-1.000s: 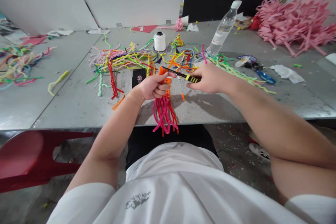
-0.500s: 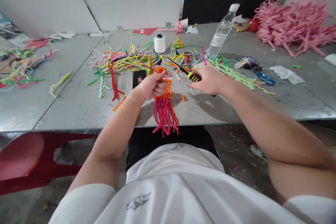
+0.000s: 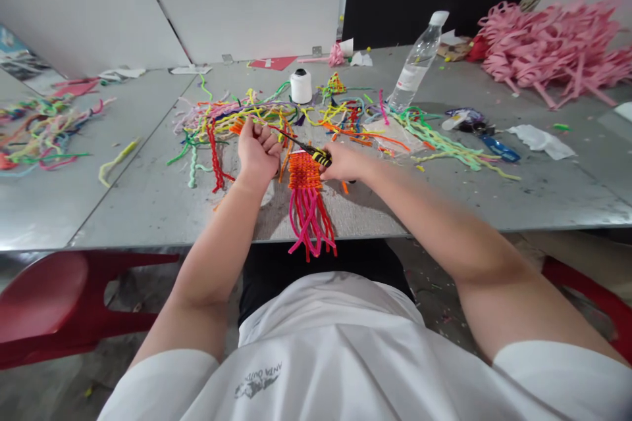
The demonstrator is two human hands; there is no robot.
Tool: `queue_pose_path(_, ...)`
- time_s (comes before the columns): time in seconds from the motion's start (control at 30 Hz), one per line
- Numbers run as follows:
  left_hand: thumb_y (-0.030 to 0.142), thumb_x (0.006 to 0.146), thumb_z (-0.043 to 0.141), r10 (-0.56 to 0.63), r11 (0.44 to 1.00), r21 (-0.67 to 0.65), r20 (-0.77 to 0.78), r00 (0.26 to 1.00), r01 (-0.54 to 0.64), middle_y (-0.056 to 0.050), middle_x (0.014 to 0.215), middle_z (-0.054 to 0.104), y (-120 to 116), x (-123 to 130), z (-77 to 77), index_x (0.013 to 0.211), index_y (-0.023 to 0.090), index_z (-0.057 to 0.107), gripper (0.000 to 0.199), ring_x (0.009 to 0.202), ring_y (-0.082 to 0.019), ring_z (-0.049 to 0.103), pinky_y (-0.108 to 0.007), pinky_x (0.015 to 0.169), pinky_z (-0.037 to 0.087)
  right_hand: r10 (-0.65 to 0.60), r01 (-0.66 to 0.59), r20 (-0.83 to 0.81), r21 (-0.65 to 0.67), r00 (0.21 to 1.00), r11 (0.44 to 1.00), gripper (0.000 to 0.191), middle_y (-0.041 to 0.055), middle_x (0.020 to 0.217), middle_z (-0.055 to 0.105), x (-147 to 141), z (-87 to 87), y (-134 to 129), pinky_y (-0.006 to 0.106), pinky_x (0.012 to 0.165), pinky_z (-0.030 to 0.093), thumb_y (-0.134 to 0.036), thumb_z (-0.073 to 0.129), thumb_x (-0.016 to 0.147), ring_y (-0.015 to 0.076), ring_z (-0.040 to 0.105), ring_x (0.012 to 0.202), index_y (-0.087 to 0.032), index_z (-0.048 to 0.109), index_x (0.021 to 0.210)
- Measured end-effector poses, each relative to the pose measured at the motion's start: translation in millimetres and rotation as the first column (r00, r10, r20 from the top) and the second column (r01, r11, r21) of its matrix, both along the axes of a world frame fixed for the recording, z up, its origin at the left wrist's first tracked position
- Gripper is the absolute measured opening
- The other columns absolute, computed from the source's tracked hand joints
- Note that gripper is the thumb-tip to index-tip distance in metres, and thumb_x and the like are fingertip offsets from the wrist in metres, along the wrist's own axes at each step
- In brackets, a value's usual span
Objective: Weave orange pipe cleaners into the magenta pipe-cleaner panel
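My left hand [image 3: 259, 150] is closed, raised above the table left of the woven piece. Orange yarn [image 3: 237, 126] pokes out by its fingertips. My right hand [image 3: 342, 162] grips scissors [image 3: 322, 156] by their black and yellow handles, the dark blades pointing up and left toward the left hand. Beneath the blades lies a small orange woven piece [image 3: 305, 172]. Its pink and red yarn fringe [image 3: 307, 214] hangs over the table's front edge. Part of the woven piece's top is hidden by the scissors.
Behind the hands spreads a pile of coloured yarn [image 3: 222, 112], with a white thread spool [image 3: 301, 87] and a tilted water bottle [image 3: 413, 69]. Pink ribbon [image 3: 553, 52] is heaped at the right rear. Keys with a blue tag [image 3: 498, 147] lie right. A red stool [image 3: 44, 296] stands at left.
My left hand has moved left and up, off the woven piece, with the orange yarn. My right hand has brought the scissors left, over the piece, which now shows more fully.
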State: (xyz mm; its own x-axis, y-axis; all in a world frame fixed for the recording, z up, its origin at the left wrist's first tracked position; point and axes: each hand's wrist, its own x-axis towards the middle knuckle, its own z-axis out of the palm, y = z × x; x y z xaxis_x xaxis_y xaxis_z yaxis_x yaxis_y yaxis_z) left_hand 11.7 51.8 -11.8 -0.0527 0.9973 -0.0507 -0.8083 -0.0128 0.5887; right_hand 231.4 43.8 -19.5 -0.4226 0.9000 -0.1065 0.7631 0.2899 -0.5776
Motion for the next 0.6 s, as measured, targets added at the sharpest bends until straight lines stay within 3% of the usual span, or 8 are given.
queue_pose_path(0.17,0.04,0.116,0.036,0.133,0.991,0.037,-0.035,0.991,-0.131,0.007,0.053,0.037,8,-8,-5.6,0.071,0.022,0.047,0.049,0.041,-0.008,0.035,-0.021,0.042,0.029,0.025,-0.024,-0.05,0.013,0.998,1.0,0.03,0.0074,0.09,0.076,-2,-8.3,-1,0.034,0.071,0.046,-0.019,0.088,0.064,0.0289,0.07,0.088,-0.024,0.067,0.085)
queue_pose_path(0.33,0.036,0.113,0.044,0.376,0.927,0.075,-0.214,0.902,-0.369,-0.002,0.081,0.07,20,0,-20.6,0.086,0.02,0.072,0.042,0.066,-0.01,0.062,-0.021,0.066,0.049,-0.14,0.144,-0.198,0.005,0.97,0.99,0.029,0.0058,0.085,0.072,8,-14.6,9,0.035,0.071,0.049,-0.017,0.085,0.067,0.0261,0.068,0.08,-0.023,0.064,0.087)
queue_pose_path(0.4,0.038,0.112,0.047,0.292,0.957,0.106,-0.323,0.9,-0.272,-0.006,0.092,0.076,22,9,-28.5,0.092,0.019,0.077,0.041,0.078,-0.013,0.067,-0.024,0.077,0.053,-0.195,0.203,-0.297,-0.004,0.935,0.979,0.027,0.0051,0.091,0.072,12,-15.1,12,0.035,0.072,0.052,-0.018,0.081,0.073,0.0228,0.068,0.079,-0.023,0.062,0.092)
queue_pose_path(0.47,0.043,0.107,0.054,0.076,0.992,0.122,-0.474,0.877,-0.02,-0.01,0.099,0.078,18,20,-35.9,0.095,0.017,0.079,0.038,0.089,-0.018,0.071,-0.029,0.085,0.054,-0.216,0.234,-0.389,-0.001,0.895,0.972,0.026,0.0043,0.096,0.073,12,-14.3,12,0.034,0.076,0.054,-0.02,0.079,0.077,0.0203,0.068,0.082,-0.023,0.061,0.096)
queue_pose_path(0.5,0.045,0.105,0.058,-0.047,0.984,0.116,-0.567,0.823,0.136,-0.011,0.101,0.079,14,26,-39.1,0.098,0.016,0.079,0.036,0.096,-0.02,0.072,-0.032,0.089,0.055,-0.219,0.246,-0.446,0.002,0.868,0.969,0.027,0.0037,0.097,0.072,10,-13.9,11,0.034,0.077,0.055,-0.021,0.079,0.077,0.0197,0.068,0.083,-0.023,0.06,0.096)
queue_pose_path(0.53,0.046,0.1,0.065,-0.114,0.97,0.102,-0.611,0.783,0.221,-0.012,0.101,0.08,9,31,-41.7,0.098,0.015,0.08,0.034,0.1,-0.023,0.073,-0.034,0.092,0.055,-0.219,0.255,-0.508,0.001,0.833,0.967,0.028,0.0031,0.096,0.072,8,-13.6,10,0.034,0.078,0.055,-0.022,0.081,0.075,0.0196,0.068,0.083,-0.024,0.06,0.094)
queue_pose_path(0.6,0.042,0.09,0.078,-0.184,0.948,0.076,-0.665,0.724,0.31,-0.012,0.099,0.08,0,39,-45.2,0.098,0.013,0.08,0.03,0.104,-0.026,0.073,-0.037,0.097,0.054,-0.219,0.262,-0.624,-0.024,0.75,0.965,0.031,0.0022,0.09,0.07,3,-14.2,7,0.035,0.078,0.056,-0.023,0.085,0.071,0.0201,0.066,0.081,-0.024,0.06,0.089)
